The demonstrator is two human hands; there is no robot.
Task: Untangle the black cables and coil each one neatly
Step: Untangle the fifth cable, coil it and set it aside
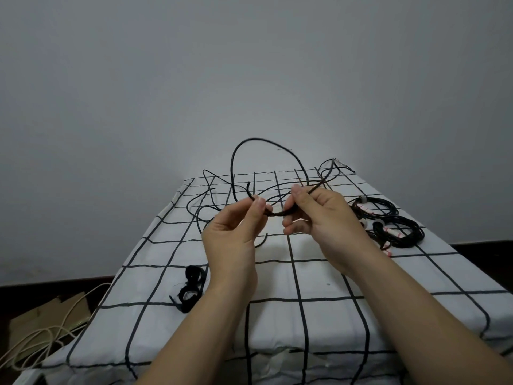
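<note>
A loose black cable (232, 168) arches up in a tall loop above the table, with more strands of it sprawled over the far part of the checked cloth (319, 276). My left hand (233, 232) pinches the cable near one end between thumb and fingers. My right hand (319, 215) grips the same cable a short way along, so a short curved length hangs between the two hands. At the right lie two coiled black cables (394, 226), bound with white and red ties.
Black strap rolls (191, 287) lie on the cloth near my left forearm. The table's left edge drops to a dark floor with cardboard (47, 315) and a beige cord (41, 337). A plain grey wall stands behind.
</note>
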